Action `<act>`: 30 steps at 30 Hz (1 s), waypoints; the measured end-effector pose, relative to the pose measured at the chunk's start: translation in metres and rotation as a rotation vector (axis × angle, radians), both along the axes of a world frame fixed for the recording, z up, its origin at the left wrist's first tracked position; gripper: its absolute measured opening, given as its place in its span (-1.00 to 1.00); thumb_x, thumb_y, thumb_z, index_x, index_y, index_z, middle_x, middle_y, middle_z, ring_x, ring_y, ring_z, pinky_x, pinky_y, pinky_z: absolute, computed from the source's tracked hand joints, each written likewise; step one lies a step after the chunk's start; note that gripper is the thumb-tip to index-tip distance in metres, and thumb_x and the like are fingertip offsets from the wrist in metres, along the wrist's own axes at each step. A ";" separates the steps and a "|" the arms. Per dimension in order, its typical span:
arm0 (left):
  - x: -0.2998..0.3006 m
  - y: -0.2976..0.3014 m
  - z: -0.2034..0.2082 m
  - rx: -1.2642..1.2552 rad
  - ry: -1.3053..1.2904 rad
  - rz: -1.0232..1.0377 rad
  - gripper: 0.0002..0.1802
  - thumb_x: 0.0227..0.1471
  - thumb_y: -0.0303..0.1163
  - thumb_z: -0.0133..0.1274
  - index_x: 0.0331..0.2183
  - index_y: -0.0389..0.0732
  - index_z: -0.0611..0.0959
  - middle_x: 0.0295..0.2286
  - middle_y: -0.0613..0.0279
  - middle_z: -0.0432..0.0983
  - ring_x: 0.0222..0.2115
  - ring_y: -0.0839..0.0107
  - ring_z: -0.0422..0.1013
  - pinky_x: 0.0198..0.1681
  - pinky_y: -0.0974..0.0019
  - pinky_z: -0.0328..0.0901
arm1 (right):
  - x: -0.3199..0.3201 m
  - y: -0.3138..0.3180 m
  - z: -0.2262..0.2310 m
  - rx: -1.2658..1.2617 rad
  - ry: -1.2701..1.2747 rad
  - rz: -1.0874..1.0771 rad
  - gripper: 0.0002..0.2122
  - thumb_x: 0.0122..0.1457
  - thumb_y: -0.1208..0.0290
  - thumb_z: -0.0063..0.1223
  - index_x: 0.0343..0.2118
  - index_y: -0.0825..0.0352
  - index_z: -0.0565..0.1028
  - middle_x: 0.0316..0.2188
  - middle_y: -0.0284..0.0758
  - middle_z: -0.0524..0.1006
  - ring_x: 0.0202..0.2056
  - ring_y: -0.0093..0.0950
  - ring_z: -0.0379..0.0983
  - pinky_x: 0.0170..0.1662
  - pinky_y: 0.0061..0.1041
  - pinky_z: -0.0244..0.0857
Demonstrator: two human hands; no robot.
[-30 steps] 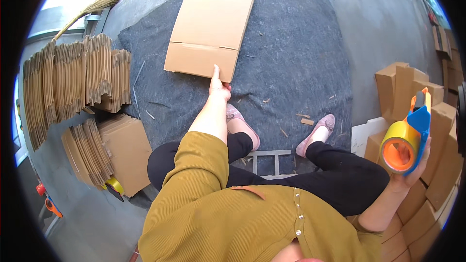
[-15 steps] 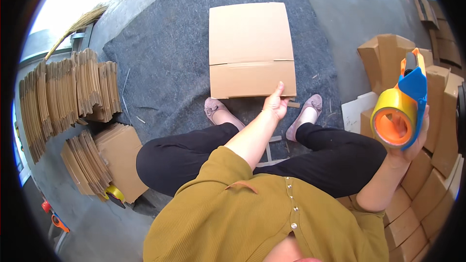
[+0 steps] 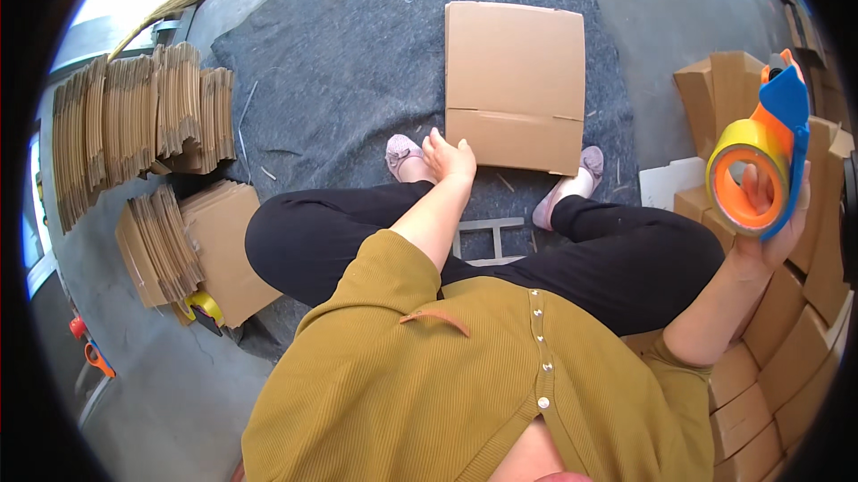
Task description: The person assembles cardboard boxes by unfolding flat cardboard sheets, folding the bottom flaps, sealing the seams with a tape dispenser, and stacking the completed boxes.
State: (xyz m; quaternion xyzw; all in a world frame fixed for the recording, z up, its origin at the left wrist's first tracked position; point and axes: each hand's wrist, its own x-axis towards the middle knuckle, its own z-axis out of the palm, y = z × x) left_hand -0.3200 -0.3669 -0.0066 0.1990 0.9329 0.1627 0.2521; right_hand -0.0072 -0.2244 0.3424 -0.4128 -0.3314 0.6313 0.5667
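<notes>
A brown cardboard box [image 3: 516, 62] lies in front of my feet, a slit seam across its nearer part; I cannot tell how deep it is. Beside its near left corner is my left hand [image 3: 450, 158], off the cardboard, fingers stretched out and holding nothing. At the right, my right hand [image 3: 776, 227] grips a blue and orange tape dispenser [image 3: 785, 111], raised off the floor. The dispenser carries a yellow roll of tape on an orange hub, and its frame hides part of the hand.
Flat cardboard stacks [image 3: 134, 116] stand at the left, with more sheets [image 3: 223, 254] and a second yellow tape dispenser [image 3: 206, 308] nearer. Made-up boxes [image 3: 769, 348] crowd the right side. A dark mat [image 3: 357, 53] covers the floor ahead; a metal frame [image 3: 492, 236] sits between my legs.
My left hand has let go of the box's near edge and moved left of it. The box sits further right in view. The tape dispenser is still in my right hand.
</notes>
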 end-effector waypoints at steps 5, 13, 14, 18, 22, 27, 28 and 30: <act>-0.017 -0.025 -0.034 0.044 -0.479 0.219 -0.60 0.08 -0.32 0.13 -0.06 -0.28 0.59 -0.17 -0.03 0.61 -0.11 0.11 0.53 -0.04 0.16 0.37 | -0.005 0.010 -0.011 0.087 -0.040 0.108 -0.66 0.41 0.27 -0.19 0.04 0.44 0.44 -0.66 -0.46 0.29 -0.63 -0.66 0.10 -0.44 -0.60 0.10; -0.060 -0.022 -0.058 0.076 -0.419 0.493 -0.83 0.03 -0.37 0.08 -0.38 -0.25 0.68 -0.56 0.24 0.50 -0.71 0.39 0.32 -0.68 0.25 0.21 | -0.014 0.028 -0.018 0.001 -0.009 0.032 -0.68 0.40 0.30 -0.18 0.07 0.39 0.41 -0.21 -0.32 0.58 -0.53 -0.67 0.42 -0.45 -0.63 0.37; -0.049 -0.016 -0.051 0.071 -0.434 0.484 -0.83 0.03 -0.37 0.08 -0.38 -0.25 0.68 -0.56 0.24 0.50 -0.71 0.39 0.32 -0.68 0.25 0.21 | -0.004 0.028 -0.023 0.002 -0.024 0.021 -0.68 0.40 0.30 -0.18 0.07 0.39 0.41 -0.21 -0.32 0.58 -0.53 -0.67 0.42 -0.45 -0.63 0.37; -0.034 -0.005 -0.026 0.022 -0.534 0.405 -0.86 0.00 -0.41 0.13 -0.39 -0.28 0.68 -0.55 0.22 0.51 -0.70 0.48 0.33 -0.70 0.38 0.18 | 0.019 0.025 -0.023 0.086 0.025 0.151 -0.69 0.40 0.30 -0.18 0.05 0.39 0.42 -0.33 -0.35 0.59 -0.54 -0.67 0.41 -0.44 -0.61 0.40; -0.049 -0.010 -0.032 0.036 -0.387 0.423 -0.78 -0.07 -0.34 0.24 -0.41 -0.31 0.68 -0.52 0.18 0.53 -0.68 0.44 0.38 -0.67 0.33 0.25 | 0.008 0.026 -0.021 0.118 0.056 0.199 -0.72 0.40 0.31 -0.17 0.02 0.38 0.44 -0.43 -0.39 0.58 -0.54 -0.66 0.42 -0.45 -0.61 0.43; -0.045 -0.003 -0.018 0.096 -0.244 0.153 -0.60 -0.17 -0.24 0.38 -0.36 -0.33 0.63 -0.51 0.14 0.52 -0.61 0.34 0.45 -0.52 0.26 0.38 | -0.012 0.026 -0.016 -0.040 -0.032 -0.059 -0.75 0.40 0.33 -0.14 -0.01 0.36 0.45 -0.56 -0.38 0.44 -0.59 -0.63 0.31 -0.48 -0.62 0.31; -0.045 0.000 -0.014 0.190 -0.243 0.108 -0.53 -0.17 -0.23 0.39 -0.29 -0.34 0.60 -0.49 0.12 0.53 -0.54 0.34 0.47 -0.45 0.27 0.40 | -0.015 0.028 -0.016 -0.026 -0.020 -0.018 -0.75 0.39 0.33 -0.13 -0.01 0.35 0.45 -0.53 -0.38 0.48 -0.57 -0.63 0.37 -0.47 -0.63 0.37; -0.047 0.006 0.002 0.279 -0.314 -0.023 -0.41 -0.14 -0.26 0.37 -0.13 -0.36 0.49 -0.45 0.10 0.53 -0.40 0.39 0.49 -0.38 0.30 0.41 | -0.025 0.029 -0.014 -0.036 -0.017 -0.046 -0.75 0.39 0.33 -0.13 0.01 0.35 0.45 -0.50 -0.39 0.51 -0.56 -0.63 0.40 -0.46 -0.62 0.41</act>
